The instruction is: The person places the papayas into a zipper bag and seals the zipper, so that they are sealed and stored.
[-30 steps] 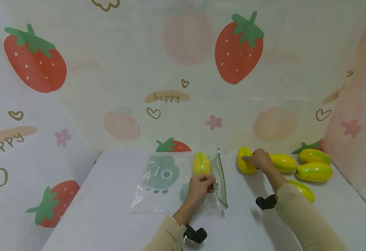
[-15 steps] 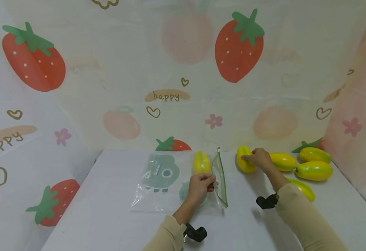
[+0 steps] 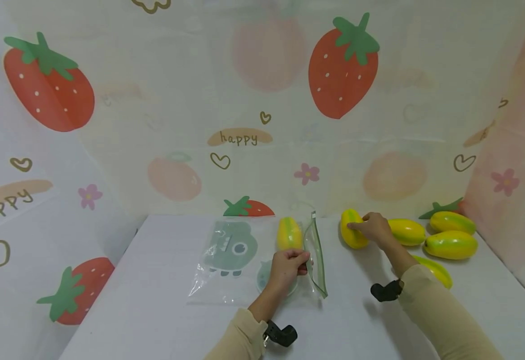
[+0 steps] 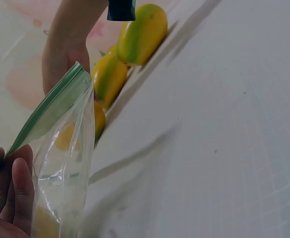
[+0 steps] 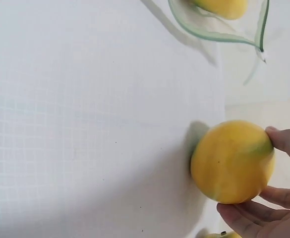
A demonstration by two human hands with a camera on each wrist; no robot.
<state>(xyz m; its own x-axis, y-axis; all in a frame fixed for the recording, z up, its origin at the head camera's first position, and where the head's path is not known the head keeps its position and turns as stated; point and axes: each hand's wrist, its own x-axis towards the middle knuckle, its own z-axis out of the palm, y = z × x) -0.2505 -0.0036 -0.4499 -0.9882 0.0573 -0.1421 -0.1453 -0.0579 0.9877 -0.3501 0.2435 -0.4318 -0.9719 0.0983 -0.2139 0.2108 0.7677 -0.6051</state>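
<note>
My left hand point(image 3: 285, 270) pinches the green zip edge of a clear zip bag point(image 3: 244, 295) printed with a green cartoon monster. The bag's mouth gapes toward the right. One yellow-green papaya point(image 3: 289, 232) lies inside, close to that mouth. To the right of the bag, my right hand point(image 3: 376, 229) grips another papaya point(image 3: 351, 240) near the table's back edge. In the right wrist view, thumb and fingers hold this papaya point(image 5: 231, 163) from opposite sides, its rounded end toward the table. The left wrist view shows the left fingers point(image 4: 21, 183) at the green zip edge.
More papayas lie at the right: one behind the right hand point(image 3: 407, 232), two toward the back corner, a papaya point(image 3: 451, 245) among them, and one partly hidden by the right forearm. A fruit-printed backdrop point(image 3: 177, 100) rises behind the white table point(image 3: 154, 320).
The right hand and its papaya have shifted very slightly to the right, with the forearm following. The left hand and the bag stay in place.
</note>
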